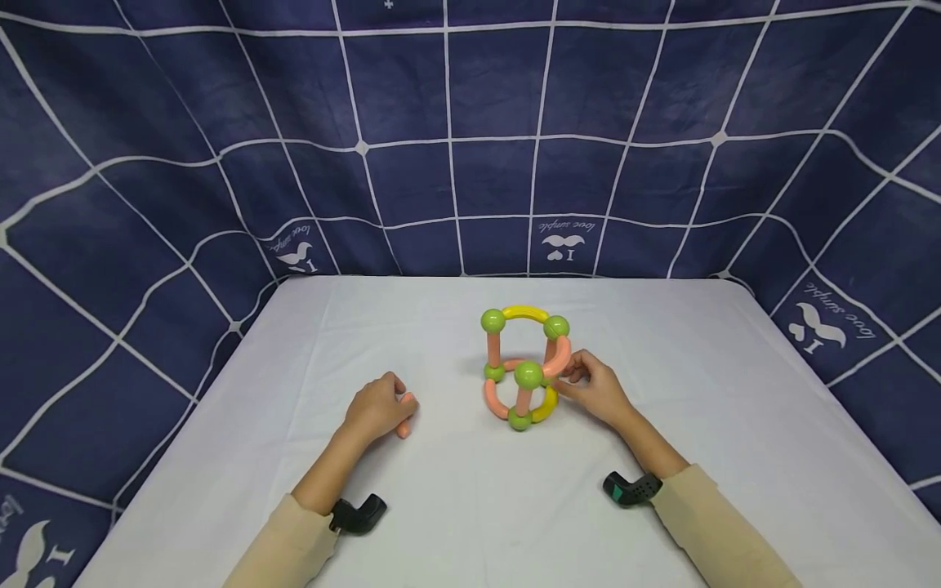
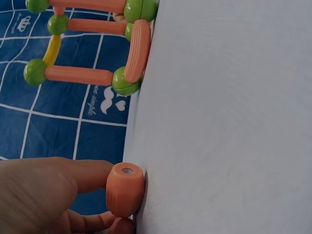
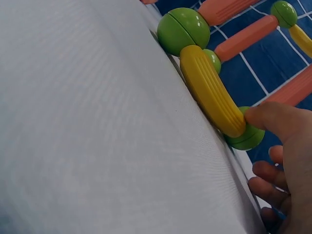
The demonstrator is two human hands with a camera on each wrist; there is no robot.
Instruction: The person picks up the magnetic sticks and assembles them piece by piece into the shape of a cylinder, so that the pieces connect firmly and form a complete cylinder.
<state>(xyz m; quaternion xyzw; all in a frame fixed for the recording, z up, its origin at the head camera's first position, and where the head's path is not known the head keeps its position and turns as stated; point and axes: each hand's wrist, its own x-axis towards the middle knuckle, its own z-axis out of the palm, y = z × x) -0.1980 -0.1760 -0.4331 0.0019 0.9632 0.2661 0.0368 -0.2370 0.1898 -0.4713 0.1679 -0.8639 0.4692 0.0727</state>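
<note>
A magnetic building frame (image 1: 528, 375) of green balls joined by upright orange sticks and curved orange and yellow sticks stands on the white table. At its right side, my right hand (image 1: 599, 396) touches a lower green ball (image 3: 246, 136) with the thumb, beside the end of a curved yellow stick (image 3: 209, 90); the other fingers bend loosely, apart from the ball. Left of the frame, my left hand (image 1: 375, 408) pinches an orange magnetic stick (image 2: 126, 190) close to the tabletop. A small round metal spot shows in that stick's end. Part of the stick is hidden by the fingers.
White cloth covers the table (image 1: 456, 506). A dark blue curtain with white grid lines (image 1: 492, 180) hangs behind and along both sides. Each wrist wears a black device, one on the left (image 1: 358, 514) and one on the right (image 1: 632, 488).
</note>
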